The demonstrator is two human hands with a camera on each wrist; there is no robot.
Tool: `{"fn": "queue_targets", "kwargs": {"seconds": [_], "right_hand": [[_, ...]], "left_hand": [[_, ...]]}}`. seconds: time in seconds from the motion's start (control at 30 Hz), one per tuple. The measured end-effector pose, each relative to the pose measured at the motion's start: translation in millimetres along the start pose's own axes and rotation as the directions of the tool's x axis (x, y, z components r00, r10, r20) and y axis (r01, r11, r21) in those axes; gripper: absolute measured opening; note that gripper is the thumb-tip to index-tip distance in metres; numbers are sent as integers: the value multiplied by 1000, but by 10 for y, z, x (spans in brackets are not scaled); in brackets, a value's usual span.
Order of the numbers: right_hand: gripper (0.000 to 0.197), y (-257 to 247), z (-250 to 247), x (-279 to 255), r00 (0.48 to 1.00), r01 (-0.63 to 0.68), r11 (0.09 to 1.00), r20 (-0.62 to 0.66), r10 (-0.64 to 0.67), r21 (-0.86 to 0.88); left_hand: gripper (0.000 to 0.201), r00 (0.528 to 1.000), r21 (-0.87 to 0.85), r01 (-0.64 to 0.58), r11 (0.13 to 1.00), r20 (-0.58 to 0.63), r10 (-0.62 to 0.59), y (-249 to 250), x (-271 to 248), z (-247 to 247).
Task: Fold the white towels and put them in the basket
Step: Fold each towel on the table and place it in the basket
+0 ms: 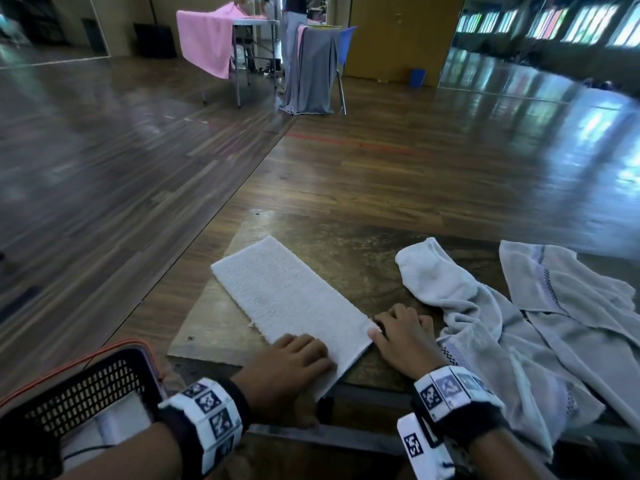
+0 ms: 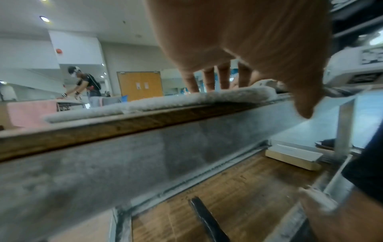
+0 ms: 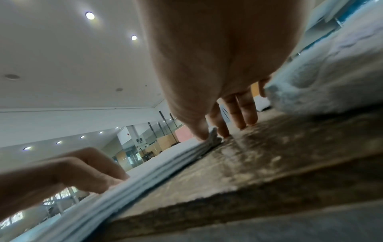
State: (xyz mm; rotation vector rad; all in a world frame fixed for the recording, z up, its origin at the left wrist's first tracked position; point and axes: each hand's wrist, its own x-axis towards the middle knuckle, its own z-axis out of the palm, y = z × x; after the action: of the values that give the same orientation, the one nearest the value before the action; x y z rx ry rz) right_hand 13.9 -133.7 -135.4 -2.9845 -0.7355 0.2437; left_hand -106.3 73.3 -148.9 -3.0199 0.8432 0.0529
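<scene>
A white towel [image 1: 287,296], folded into a long strip, lies diagonally on the wooden table [image 1: 363,258], and its near end overhangs the front edge. My left hand [image 1: 301,355] presses its fingertips [image 2: 192,88] on that near end, while the thumb hangs free below the table edge. My right hand [image 1: 398,327] pinches the towel's near right corner [image 3: 213,135] between thumb and forefinger. A black mesh basket [image 1: 86,386] with an orange rim sits at the lower left, with a folded white towel [image 1: 110,427] inside.
Two crumpled pale towels [image 1: 485,306] [image 1: 571,289] lie on the table's right side, close to my right hand. Far back stand a table draped in pink cloth [image 1: 204,39], a chair with grey cloth [image 1: 315,71] and a blue bin [image 1: 417,77].
</scene>
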Motion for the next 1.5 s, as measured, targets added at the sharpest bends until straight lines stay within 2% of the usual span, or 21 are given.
{"fn": "queue_targets", "kwargs": {"seconds": [0.07,0.13,0.2,0.27,0.33,0.37,0.43,0.47,0.57,0.67,0.73,0.83,0.97,1.03,1.1,1.17,1.33,1.4,1.5], "right_hand": [[33,-53,-5,20,999,27,999,-16,-28,-41],[29,-84,-10,35,999,29,999,-32,-31,-38],[23,-78,-16,34,1000,2,999,-27,0,53],[15,-44,-53,3,999,-44,973,1,45,227],[9,21,-129,-52,996,-87,890,40,77,447],[7,61,-184,-93,996,-90,818,44,78,569],[10,147,-332,-209,999,-32,652,0,49,758],[13,200,-419,-274,999,15,601,-40,28,799],[16,381,-652,-487,993,112,470,-120,-12,875],[17,563,-764,-699,990,137,268,-128,-50,954],[27,649,-737,-786,989,135,229,-116,-95,964],[32,641,-685,-781,990,124,286,-99,-100,950],[24,522,-616,-612,992,122,392,-121,-26,912],[17,442,-592,-482,994,108,395,-113,-11,913],[13,346,-553,-314,996,91,368,-94,-9,925],[10,232,-493,-121,997,64,397,-79,22,915],[13,-29,-249,355,989,-18,621,-78,127,784],[13,-92,-183,475,986,-32,702,-93,139,712],[13,-133,-117,581,988,-68,773,-67,141,631]], "left_hand": [[45,997,55,1,998,-79,3,102,8,50],[39,993,48,9,999,-117,-3,128,19,43],[39,990,19,21,1000,-138,-18,107,-5,-9],[38,984,-29,51,998,-170,-55,92,-50,-100],[37,966,-86,90,992,-234,-107,110,-94,-206],[36,952,-121,108,987,-273,-137,141,-109,-256],[32,919,-212,107,971,-353,-178,233,-110,-351],[27,895,-276,97,956,-396,-205,291,-100,-395],[15,798,-560,62,826,-470,-378,494,-83,-537],[7,694,-789,15,614,-434,-574,642,-75,-631],[10,657,-851,12,526,-389,-645,672,-59,-624],[12,641,-898,40,439,-314,-701,643,-27,-558],[7,600,-933,103,345,-218,-770,505,30,-446],[7,576,-939,133,317,-187,-796,402,61,-374],[12,567,-932,171,321,-173,-805,285,84,-298],[17,564,-915,210,345,-175,-807,156,95,-216],[18,541,-852,392,348,-92,-836,-154,121,-20],[19,547,-822,434,368,-84,-833,-235,143,25],[22,564,-755,507,417,-75,-822,-307,180,53]]}}
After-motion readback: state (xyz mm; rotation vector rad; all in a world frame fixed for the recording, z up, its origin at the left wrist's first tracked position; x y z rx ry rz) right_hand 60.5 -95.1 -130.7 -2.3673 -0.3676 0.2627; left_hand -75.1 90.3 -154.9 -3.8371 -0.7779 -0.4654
